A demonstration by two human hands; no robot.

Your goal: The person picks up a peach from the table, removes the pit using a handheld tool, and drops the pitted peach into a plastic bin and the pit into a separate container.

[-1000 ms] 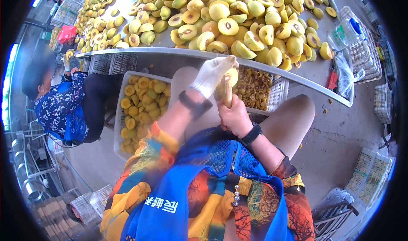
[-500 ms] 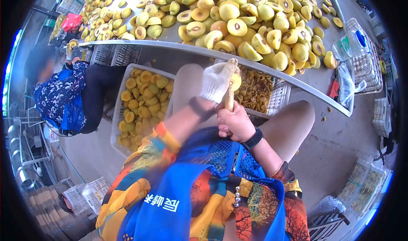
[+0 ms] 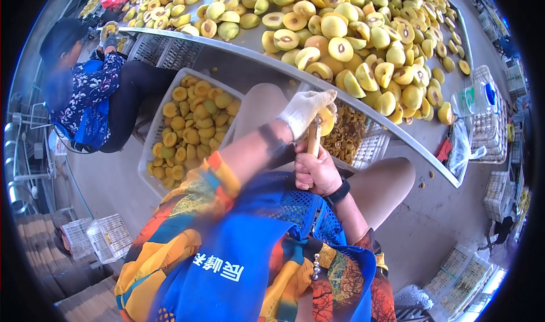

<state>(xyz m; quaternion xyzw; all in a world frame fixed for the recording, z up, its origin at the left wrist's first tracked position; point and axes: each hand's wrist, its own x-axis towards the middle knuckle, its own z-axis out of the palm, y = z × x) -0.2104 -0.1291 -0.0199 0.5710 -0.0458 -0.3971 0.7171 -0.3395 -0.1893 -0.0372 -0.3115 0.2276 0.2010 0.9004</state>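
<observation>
Gripping a smooth, pale, wood-like handle (image 3: 313,145) in the bare right hand (image 3: 319,171), wrapping the fingers around its lower part. Pointing its long axis away from the body, from the right fist up toward the fruit half. Pressing this rounded yellow fruit half (image 3: 326,122) in the fingers of the left hand (image 3: 306,113), wearing a white knitted glove with stained fingertips. Holding the fruit at the handle's upper end, just beyond the right fist; hiding part of it behind the glove and leaving the cut face's direction unclear. Having below and beyond the right hand a white lattice crate (image 3: 372,146) of rough, brownish scraps (image 3: 349,132), partly covering it with both hands. Having left of the left hand a second crate (image 3: 154,136) of hollowed, cup-shaped yellow halves (image 3: 198,120). Facing beyond both hands the straight rim of a metal table (image 3: 244,42), blocking the low way to a heap of smooth oval halves (image 3: 352,44). Having farther right of the right hand a clear plastic container (image 3: 471,100); far left of the left hand, a seated co-worker (image 3: 85,95) in flowered sleeves.
</observation>
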